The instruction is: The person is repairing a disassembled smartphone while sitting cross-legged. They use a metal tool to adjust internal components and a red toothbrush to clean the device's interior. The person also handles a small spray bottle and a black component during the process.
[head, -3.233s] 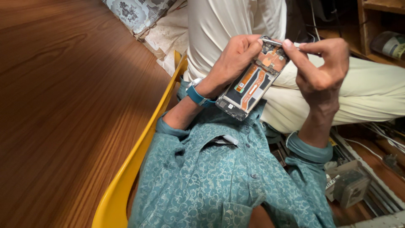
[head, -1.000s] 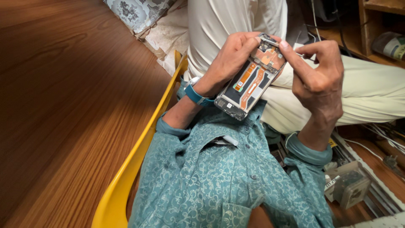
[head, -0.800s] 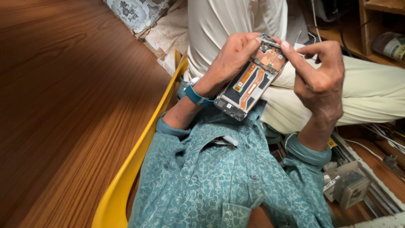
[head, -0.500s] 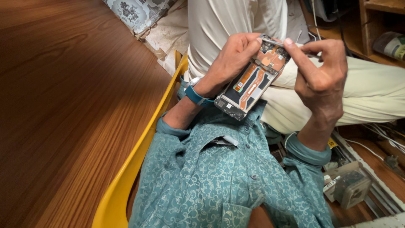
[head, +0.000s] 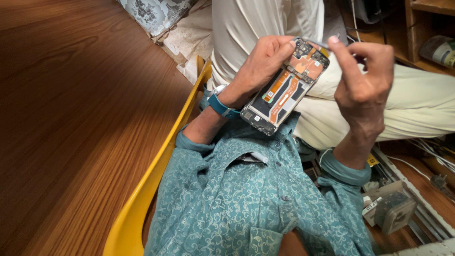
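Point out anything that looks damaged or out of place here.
The phone in the left hand has its back cover off, leaving orange flex cables and circuit boards bare. The right hand holds a thin tool at its top end. Nothing looks spilled.

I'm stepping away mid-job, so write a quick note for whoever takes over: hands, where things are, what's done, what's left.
Left hand: grip shut on the opened phone, held over the lap, insides facing up.
Right hand: pinches a thin metal tool, tip at the phone's top end.
Done: back cover is off; the board and orange ribbon cables are bare.
Left: the work at the top end is not finished; no back cover in view.
Nearby: wooden table to the left, yellow chair, another person in pale trousers seated opposite.
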